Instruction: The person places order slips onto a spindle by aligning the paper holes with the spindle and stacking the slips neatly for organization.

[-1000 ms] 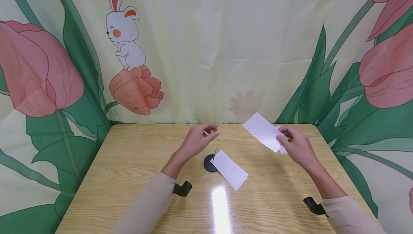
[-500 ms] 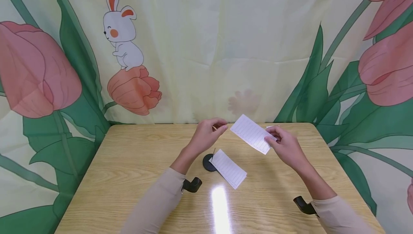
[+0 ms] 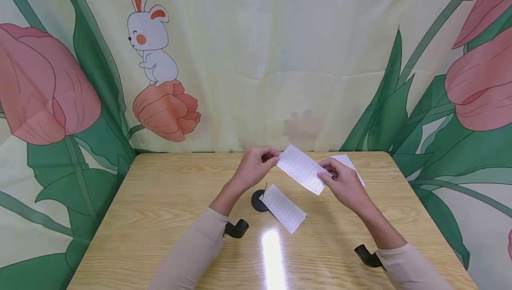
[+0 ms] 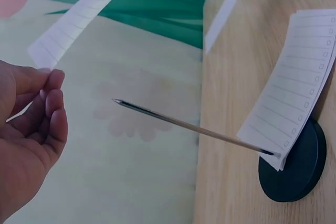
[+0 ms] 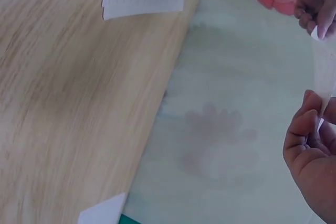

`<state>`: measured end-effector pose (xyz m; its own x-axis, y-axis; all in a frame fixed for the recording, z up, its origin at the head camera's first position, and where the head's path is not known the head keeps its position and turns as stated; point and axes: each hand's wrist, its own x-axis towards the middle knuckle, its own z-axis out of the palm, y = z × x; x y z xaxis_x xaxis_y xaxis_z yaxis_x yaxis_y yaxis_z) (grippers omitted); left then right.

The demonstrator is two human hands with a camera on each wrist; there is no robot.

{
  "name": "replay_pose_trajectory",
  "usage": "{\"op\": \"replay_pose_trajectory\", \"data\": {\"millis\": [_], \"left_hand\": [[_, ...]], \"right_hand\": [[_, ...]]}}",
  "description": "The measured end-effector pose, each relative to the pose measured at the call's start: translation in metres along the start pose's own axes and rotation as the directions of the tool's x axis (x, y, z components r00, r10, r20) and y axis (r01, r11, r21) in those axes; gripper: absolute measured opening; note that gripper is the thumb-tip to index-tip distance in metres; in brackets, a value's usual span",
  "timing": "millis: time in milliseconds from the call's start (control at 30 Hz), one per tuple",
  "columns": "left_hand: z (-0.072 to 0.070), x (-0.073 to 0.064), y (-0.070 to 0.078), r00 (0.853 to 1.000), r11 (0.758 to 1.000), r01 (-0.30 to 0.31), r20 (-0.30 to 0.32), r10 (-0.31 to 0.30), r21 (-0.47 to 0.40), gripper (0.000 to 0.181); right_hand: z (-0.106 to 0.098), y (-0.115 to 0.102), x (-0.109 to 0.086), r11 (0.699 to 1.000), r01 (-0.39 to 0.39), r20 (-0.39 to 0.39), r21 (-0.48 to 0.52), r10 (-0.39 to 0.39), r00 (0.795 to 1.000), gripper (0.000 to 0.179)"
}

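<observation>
A lined white paper slip (image 3: pixel 301 168) is held up between both hands, above the table. My left hand (image 3: pixel 256 167) pinches its left corner between thumb and fingertips, as the left wrist view also shows. At the opposite end my right hand (image 3: pixel 341 180) grips it with thumb and fingers. Below stands a receipt spike with a round black base (image 4: pixel 294 177) and a thin upright pointed rod (image 4: pixel 194 127). Several lined slips (image 3: pixel 285 209) are pierced on the rod at one corner and fan out to the right over the base.
Another white slip (image 3: pixel 349 165) lies on the wooden table (image 3: pixel 168 219) at the back right, partly behind my right hand. A curtain (image 3: pixel 240 59) printed with tulips and a rabbit hangs along the table's back edge. Black wrist cameras (image 3: pixel 237 228) sit on both sleeves.
My right hand has carried the slip leftward, uncovering the slip lying behind it. My left hand has moved right and now pinches the carried slip's corner. The spike and its slips stay put.
</observation>
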<state>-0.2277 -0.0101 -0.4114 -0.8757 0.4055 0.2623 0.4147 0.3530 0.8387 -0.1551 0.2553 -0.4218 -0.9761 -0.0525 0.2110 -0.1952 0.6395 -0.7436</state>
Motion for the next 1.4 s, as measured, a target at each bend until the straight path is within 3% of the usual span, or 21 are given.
{"op": "replay_pose_trajectory", "data": {"millis": [633,1100,1400], "left_hand": [[-0.006,-0.02,-0.017,0.994,0.996,0.04,0.1,-0.047,0.076,0.007],[-0.003,-0.03,-0.023,0.989,0.993,0.095,0.106,-0.102,0.067,0.007],[0.001,-0.033,-0.029,0.989,0.994,0.097,0.107,-0.102,0.046,0.007]], "right_hand": [[0.027,0.009,-0.011,0.998,-0.001,0.1,0.064,-0.005,0.995,0.019],[0.033,0.01,-0.014,0.998,-0.009,0.108,0.059,0.003,0.994,0.019],[0.034,0.013,-0.015,0.998,-0.018,0.119,0.057,0.011,0.993,0.018]]}}
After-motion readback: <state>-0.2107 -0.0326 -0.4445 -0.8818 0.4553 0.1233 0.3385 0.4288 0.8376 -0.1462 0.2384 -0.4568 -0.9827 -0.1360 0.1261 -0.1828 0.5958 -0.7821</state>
